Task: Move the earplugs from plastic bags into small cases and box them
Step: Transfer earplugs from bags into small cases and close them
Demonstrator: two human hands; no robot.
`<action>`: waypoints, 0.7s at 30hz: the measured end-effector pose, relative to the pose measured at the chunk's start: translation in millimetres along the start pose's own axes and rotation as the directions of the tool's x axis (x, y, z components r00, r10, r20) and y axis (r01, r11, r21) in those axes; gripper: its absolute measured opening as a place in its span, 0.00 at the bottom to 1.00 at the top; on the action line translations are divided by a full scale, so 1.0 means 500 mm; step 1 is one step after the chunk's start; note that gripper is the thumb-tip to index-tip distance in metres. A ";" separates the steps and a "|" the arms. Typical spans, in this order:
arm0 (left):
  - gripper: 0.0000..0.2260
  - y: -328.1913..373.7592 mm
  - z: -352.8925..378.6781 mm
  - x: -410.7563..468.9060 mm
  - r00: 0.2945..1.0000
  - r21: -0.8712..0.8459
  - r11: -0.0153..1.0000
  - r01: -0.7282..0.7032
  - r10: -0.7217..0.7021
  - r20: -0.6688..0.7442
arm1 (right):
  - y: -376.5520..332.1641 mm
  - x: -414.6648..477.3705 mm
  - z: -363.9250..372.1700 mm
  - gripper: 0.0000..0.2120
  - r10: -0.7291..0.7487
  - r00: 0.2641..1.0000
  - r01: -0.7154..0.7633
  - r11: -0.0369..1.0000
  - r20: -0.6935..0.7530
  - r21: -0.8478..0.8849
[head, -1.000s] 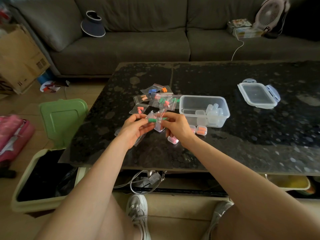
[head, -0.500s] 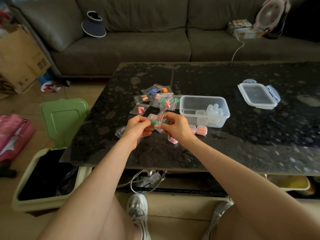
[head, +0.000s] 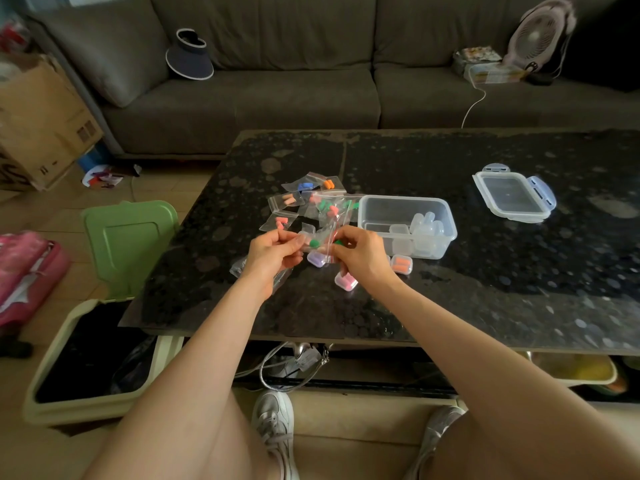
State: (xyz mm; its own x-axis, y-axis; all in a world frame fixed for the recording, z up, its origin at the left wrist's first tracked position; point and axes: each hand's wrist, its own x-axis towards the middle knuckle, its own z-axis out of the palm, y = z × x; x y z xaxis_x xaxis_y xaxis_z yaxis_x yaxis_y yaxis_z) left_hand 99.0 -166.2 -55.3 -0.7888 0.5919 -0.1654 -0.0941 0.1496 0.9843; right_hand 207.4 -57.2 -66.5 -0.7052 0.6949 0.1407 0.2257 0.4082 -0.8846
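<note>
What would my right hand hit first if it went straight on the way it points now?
Probably the left hand, which pinches the other side of the same plastic bag that the right hand holds; they look level, though depth is unclear.

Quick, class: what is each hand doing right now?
Left hand: pinches the bag of green earplugs.
Right hand: pinches the same bag.

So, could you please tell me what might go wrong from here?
1. The left hand and right hand pinch the bag in mid-air; if it is pulled open, a green earplug may pop out and roll off the table, perhaps into the open bin.
2. The purple case and pink case lie right below the hands; a wrist could knock them away.
</note>
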 end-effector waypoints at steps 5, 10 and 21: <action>0.02 -0.004 0.004 0.008 0.999 -0.044 0.998 0.042 -0.043 -0.027 | -0.005 0.002 -0.002 0.03 0.054 0.998 -0.055 0.996 0.018 0.067; 0.03 -0.008 0.007 0.017 0.997 -0.051 0.996 0.071 -0.073 -0.025 | -0.008 0.001 -0.007 0.01 0.068 0.995 -0.075 0.993 0.080 0.092; 0.06 -0.038 -0.040 0.053 0.925 0.169 0.986 -0.005 0.069 -0.374 | -0.001 0.010 -0.033 0.05 0.092 0.992 -0.102 0.987 0.086 0.123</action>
State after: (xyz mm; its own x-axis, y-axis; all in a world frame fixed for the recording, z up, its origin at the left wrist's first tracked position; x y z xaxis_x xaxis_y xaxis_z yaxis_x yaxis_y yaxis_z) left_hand 67.7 -169.0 -77.2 -0.9633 0.2612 -0.0615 0.0140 0.2779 0.9605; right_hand 214.7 -44.1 -58.2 -0.7367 0.6759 0.0201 0.2122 0.2594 -0.9422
